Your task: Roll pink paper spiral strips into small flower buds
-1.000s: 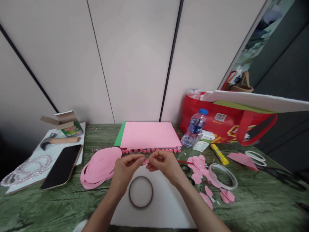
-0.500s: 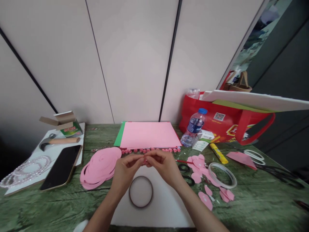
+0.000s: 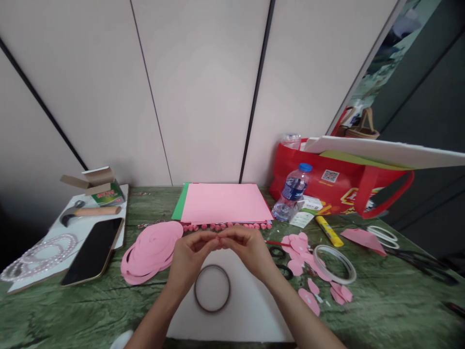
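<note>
A small pink paper piece point(image 3: 218, 240), mostly hidden, is held over the far part of a flat white board point(image 3: 250, 310). The left hand point(image 3: 187, 254) and right hand point(image 3: 247, 247) pinch it from opposite sides, each grip narrow, presumably for fine control. A thin brown ring point(image 3: 230, 289) lies on the board, nearer. Left, a loose pink paper-strip coil point(image 3: 152, 249); right, pink paper cutouts point(image 3: 300, 245) and a yellow glue stick point(image 3: 329, 231), apparently placed for reach on the green wood-patterned table point(image 3: 87, 315).

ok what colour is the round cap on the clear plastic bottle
Blue; the round cap on the clear plastic bottle shows in the head view.
</note>
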